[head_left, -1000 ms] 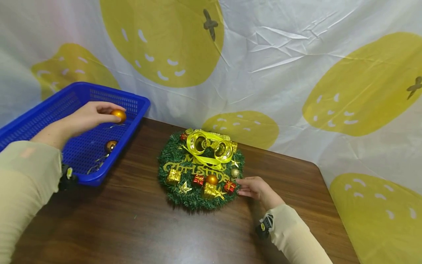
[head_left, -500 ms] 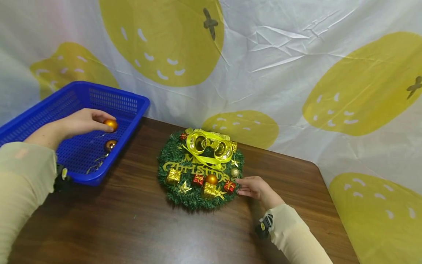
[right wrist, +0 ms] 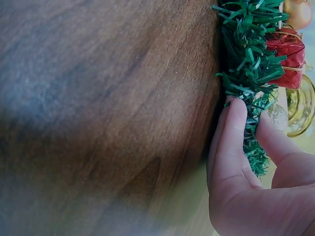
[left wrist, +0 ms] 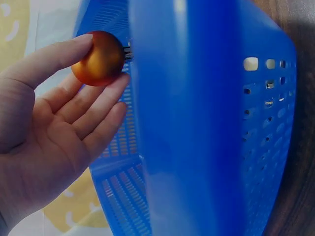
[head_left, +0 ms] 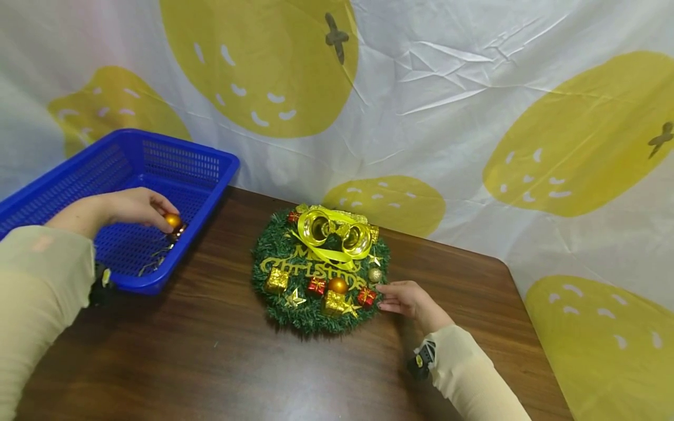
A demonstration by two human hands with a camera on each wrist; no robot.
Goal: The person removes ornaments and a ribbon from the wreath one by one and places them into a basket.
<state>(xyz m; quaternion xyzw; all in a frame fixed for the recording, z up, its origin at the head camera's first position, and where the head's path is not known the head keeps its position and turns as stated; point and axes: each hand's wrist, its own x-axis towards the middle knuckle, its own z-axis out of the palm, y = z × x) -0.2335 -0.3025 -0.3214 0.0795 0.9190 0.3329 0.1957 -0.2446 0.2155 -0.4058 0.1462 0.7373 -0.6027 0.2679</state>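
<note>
1. Inside the blue basket (head_left: 181, 165), left hand (head_left: 131, 206) pinches an orange ball (head_left: 172, 221) between thumb and fingertips; not released.
2. Change: left hand and orange ball are lower than a second ago. The ball now covers most of a brown ball (head_left: 181, 230) in head view; touching or apart, cannot tell.
3. Meaning, as a judgement: reads as a lowering move, incomplete while the pinch holds. Ball is within the basket walls, near the side facing the wreath (head_left: 300, 318).
4. Right hand (head_left: 413, 301) unmoved: grips the wreath's right edge, thumb on top, fingers on the table side. Wreath lies flat on the table (head_left: 263, 374), same spot, so looks like a steadying hold.
5. Orange ball: round, satin sheen, small metal cap (left wrist: 128, 53). Brown ball: shinier from what shows. Thin silvery strands (head_left: 150, 264) on basket floor.
6. Basket: glossy plastic, slotted walls, perforated floor, thick rolled rim.
7. Wreath: bristly green tinsel, round. Carries shiny gold bells (head_left: 314, 229), smooth yellow ribbon (head_left: 337, 257), crinkled foil red box (head_left: 367, 296), gold box (head_left: 277, 280), glittery gold ball (head_left: 375, 275).
8. Table: dark wood grain. Behind: creased white cloth (head_left: 447, 134), yellow fruit print.
</note>
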